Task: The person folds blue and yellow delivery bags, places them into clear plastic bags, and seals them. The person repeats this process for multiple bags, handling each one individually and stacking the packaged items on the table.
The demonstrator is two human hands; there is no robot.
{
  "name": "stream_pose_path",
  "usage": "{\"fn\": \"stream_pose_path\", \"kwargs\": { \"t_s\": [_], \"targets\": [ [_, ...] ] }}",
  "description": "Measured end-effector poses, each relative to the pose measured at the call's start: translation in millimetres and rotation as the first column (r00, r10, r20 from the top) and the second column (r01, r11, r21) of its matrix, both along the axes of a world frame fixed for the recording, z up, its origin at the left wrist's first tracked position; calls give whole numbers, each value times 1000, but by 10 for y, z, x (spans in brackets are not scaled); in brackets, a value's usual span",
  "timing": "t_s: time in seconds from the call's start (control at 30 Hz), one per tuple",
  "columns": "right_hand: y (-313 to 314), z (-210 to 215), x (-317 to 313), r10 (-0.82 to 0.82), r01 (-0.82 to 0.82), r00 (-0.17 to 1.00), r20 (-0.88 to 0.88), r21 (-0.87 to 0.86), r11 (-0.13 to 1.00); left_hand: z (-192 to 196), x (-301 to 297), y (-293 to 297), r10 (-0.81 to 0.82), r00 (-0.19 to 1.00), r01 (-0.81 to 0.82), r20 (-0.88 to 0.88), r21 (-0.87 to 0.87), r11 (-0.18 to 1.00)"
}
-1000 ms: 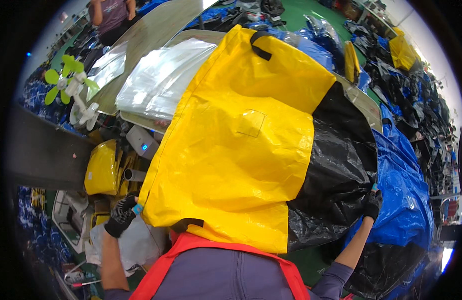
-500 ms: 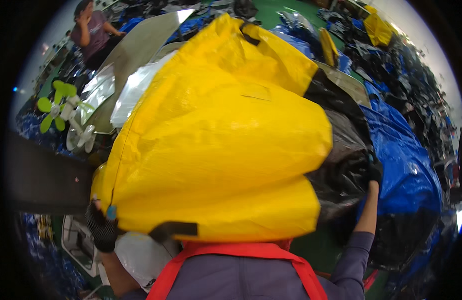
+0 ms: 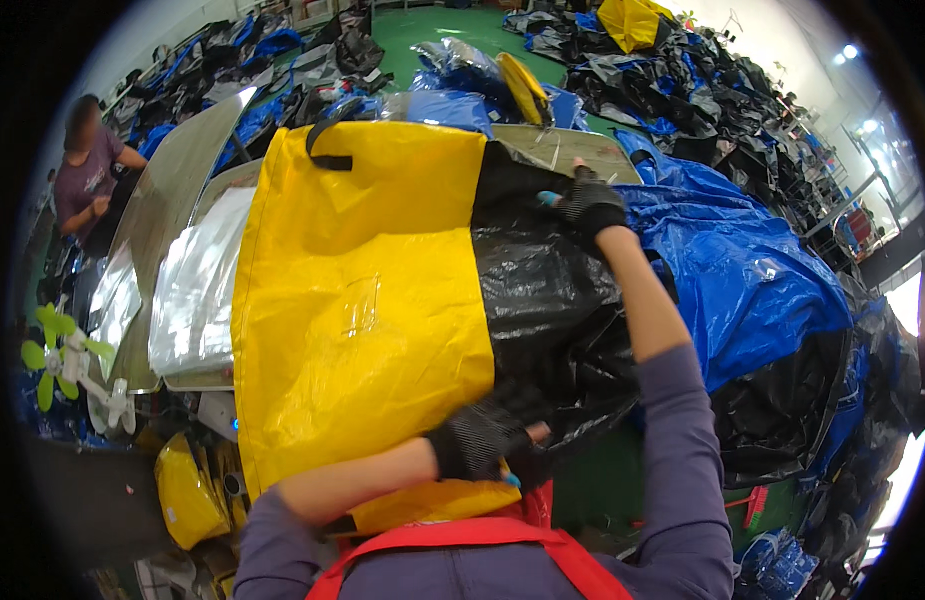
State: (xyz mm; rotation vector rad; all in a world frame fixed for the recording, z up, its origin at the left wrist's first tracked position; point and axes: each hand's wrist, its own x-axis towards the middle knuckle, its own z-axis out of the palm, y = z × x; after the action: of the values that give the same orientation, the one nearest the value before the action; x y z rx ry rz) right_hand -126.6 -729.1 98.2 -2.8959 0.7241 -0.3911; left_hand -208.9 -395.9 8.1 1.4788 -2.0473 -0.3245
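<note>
A large yellow and black tarpaulin bag (image 3: pixel 372 270) lies spread out in front of me, its yellow part to the left and its glossy black part to the right. A black strap handle shows at its far edge. My right hand (image 3: pixel 590 205), in a dark glove with bare or blue-tipped fingers, rests on the far part of the black section, fingers apart. Near my body, my left hand (image 3: pixel 477 437) reaches across the yellow section to the black seam. It is blurred, and its grip is unclear.
Blue and black tarpaulin bags (image 3: pixel 742 270) are heaped at my right. Clear plastic sheets (image 3: pixel 204 290) lie on a table at the left, beside a green-bladed fan (image 3: pixel 50 355). A person (image 3: pixel 97 180) sits at the far left. Several piles of dark material (image 3: pixel 672 110) line the back.
The bag has come down flatter, with its black section turned more into view. My left hand moved right from the bag's left corner; my right hand moved farther away and leftward.
</note>
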Motion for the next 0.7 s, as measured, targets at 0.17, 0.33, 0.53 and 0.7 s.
{"fn": "stream_pose_path", "kwargs": {
  "t_s": [0.17,0.33,0.53,0.7],
  "targets": [
    [-533,-141,911,-84,112,977,197,-134,985,-765,-326,-255,-208,977,212,-38,178,961],
    [-640,105,1247,20,2,976,217,-100,995,-260,131,-145,143,717,328,-683,512,794],
    [-637,-152,-107,-300,321,934,-195,85,943,154,2852,1585,994,-46,-875,-95,-477,-86],
    [-490,-554,-817,-356,386,907,-226,103,917,-443,4272,2466,888,-233,-739,-396,666,103]
  ]
}}
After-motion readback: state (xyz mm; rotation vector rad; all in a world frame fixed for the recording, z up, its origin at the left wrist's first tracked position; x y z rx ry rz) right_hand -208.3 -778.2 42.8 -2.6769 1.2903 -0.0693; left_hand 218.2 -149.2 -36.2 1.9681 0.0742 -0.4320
